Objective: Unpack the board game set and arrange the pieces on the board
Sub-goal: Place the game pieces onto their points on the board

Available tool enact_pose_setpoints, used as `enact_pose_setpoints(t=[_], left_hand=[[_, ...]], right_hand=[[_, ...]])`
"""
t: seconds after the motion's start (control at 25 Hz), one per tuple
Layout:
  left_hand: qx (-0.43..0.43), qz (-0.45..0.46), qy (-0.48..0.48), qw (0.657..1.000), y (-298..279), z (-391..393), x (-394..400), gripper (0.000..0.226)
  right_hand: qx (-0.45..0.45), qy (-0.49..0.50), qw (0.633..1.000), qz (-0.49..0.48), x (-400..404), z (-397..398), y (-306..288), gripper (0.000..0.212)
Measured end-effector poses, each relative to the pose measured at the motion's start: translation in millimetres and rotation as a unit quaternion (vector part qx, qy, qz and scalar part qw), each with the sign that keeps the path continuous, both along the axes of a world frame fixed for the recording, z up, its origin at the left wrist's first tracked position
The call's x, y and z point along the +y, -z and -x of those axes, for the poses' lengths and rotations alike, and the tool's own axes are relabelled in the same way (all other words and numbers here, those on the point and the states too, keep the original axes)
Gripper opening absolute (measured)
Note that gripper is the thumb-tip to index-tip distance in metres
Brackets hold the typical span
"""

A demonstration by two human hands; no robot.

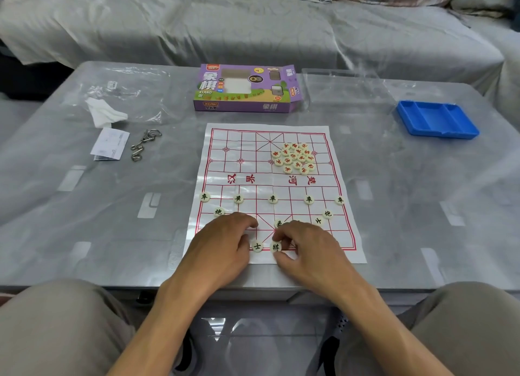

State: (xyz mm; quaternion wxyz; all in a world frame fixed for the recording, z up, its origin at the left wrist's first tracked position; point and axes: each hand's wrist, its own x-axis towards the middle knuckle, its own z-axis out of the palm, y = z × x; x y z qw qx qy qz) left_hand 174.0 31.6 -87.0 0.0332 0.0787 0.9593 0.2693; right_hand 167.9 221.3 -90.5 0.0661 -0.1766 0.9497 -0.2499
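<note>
A grey glass worktop [84, 206] before a covered sofa [253, 23] carries a paper board [270, 184] near its front edge. On the board's near rows, the right hand [306, 249] pinches a black-marked piece [275, 247] between thumb and fingers, while the left hand [222, 243] rests beside it, fingers loosely curled, holding nothing visible. Red pieces [295, 157] sit heaped on the board's far half; the purple box [244, 88] lies beyond the board.
</note>
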Motion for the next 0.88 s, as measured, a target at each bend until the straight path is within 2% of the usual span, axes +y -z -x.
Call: enact_pose_setpoints(t=[0.28,0.48,0.68,0.88], left_hand=[[0.005,0.004,0.006,1.0,-1,2,1,0.032],[0.01,0.011,0.015,1.0,0,0,1,0.03],[0.012,0.01,0.019,1.0,1,0,1,0.027],[0.016,0.013,0.019,1.0,1,1,3,0.026]], right_hand=[[0.023,0.001,1.0,-0.003,0,1,7,0.019],[0.003,-0.009,1.0,-0.002,3,1,-4,0.023],[0.05,0.142,0.986,-0.077,41,19,-13,0.025],[0.015,0.142,0.984,-0.103,40,23,-5,0.022]])
